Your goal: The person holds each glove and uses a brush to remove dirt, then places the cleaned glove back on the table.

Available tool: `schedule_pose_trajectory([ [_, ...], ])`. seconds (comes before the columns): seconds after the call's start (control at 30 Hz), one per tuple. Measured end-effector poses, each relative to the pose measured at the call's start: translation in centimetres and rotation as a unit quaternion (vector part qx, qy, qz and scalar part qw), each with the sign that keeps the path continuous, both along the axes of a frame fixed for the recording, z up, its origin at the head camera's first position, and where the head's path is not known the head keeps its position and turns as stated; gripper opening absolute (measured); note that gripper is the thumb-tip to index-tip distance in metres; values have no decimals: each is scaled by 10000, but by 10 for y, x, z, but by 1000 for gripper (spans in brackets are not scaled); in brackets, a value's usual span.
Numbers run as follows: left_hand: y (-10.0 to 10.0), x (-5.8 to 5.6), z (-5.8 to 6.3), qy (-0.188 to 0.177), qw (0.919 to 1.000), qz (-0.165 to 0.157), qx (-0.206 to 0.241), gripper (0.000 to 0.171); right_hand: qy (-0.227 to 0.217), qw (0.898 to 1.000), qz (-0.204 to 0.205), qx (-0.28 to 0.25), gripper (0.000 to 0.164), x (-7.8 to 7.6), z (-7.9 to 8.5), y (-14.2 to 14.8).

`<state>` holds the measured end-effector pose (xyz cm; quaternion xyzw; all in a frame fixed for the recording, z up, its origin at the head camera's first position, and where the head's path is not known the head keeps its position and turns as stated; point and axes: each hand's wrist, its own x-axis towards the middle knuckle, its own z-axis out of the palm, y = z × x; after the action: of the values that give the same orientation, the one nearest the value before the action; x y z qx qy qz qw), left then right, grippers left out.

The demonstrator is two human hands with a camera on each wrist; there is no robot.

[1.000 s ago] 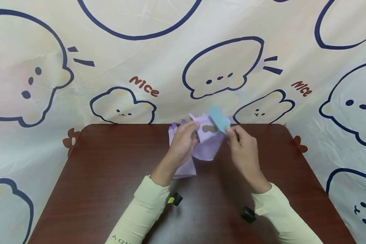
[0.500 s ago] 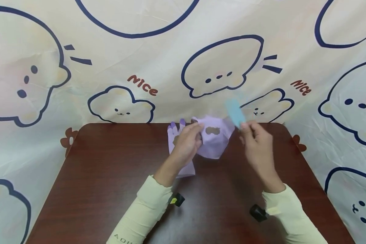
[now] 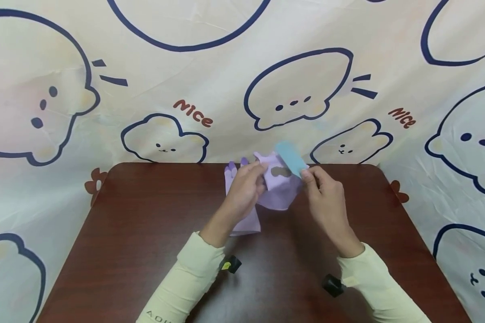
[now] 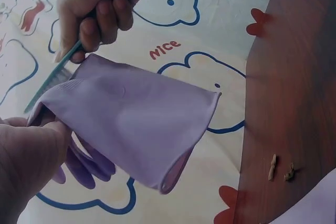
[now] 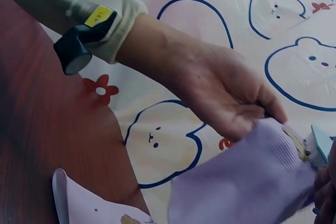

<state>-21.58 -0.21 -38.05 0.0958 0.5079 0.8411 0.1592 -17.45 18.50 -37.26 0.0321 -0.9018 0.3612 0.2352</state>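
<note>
My left hand [image 3: 244, 190] grips a light purple rubber glove [image 3: 280, 199] by its finger end, above the table's far part. On the glove's upturned face is a brown smear [image 3: 280, 172]. A pale blue brush [image 3: 291, 158] is in my right hand [image 3: 327, 195], fingers curled round its handle. Its pale bristles [image 4: 56, 77] face the glove in the left wrist view, and in the right wrist view the brush head [image 5: 320, 142] is right beside the brown smear. The glove's cuff [image 4: 202, 129] hangs loose. My left hand partly covers a second purple glove [image 3: 248, 224] on the table.
Two small brown bits [image 4: 273, 166] lie on the dark wooden table [image 3: 153, 233] near the second glove, which also bears a brown mark [image 5: 128, 219]. A patterned cloth [image 3: 226, 80] stands behind the table and along both sides.
The brush in my right hand swung right, off the glove, half a second ago and is now back over the brown smear. My left hand keeps its hold on the glove.
</note>
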Motion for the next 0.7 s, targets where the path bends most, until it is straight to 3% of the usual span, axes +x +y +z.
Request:
schedule_pose_trajectory([
  [0.3,-5,-5,1,126,9992,350,124,24,-122,9988,-239,-408,43,-4,4,11],
  [0.5,-10,-8,4,224,9997,-9,66,34,23,9975,371,-608,33,2,11,0],
  [0.6,-11,-7,5,274,9993,-234,66,42,-3,9981,534,-295,29,2,9,-9],
  [0.7,-10,-6,6,334,9991,-278,15,44,52,9991,421,12,26,1,5,-13],
])
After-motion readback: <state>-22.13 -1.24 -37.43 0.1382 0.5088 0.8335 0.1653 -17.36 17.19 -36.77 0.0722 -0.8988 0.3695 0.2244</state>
